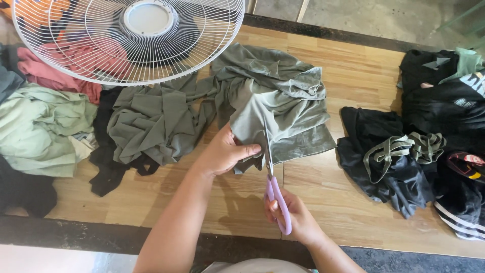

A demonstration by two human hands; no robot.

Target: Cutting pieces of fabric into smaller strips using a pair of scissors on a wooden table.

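An olive-green garment [273, 96] lies crumpled across the middle of the wooden floor [353, 71]. My left hand [225, 151] pinches its near edge and holds the cloth taut. My right hand [293, 215] grips scissors [275, 189] with lilac handles. Their blades point away from me and run into the fabric just right of my left thumb.
A white fan grille [131, 38] stands at the upper left over pink cloth [60, 71]. Pale green cloth [40, 126] and dark pieces lie at the left. A heap of black garments [404, 167] with olive strips [404, 149] fills the right side.
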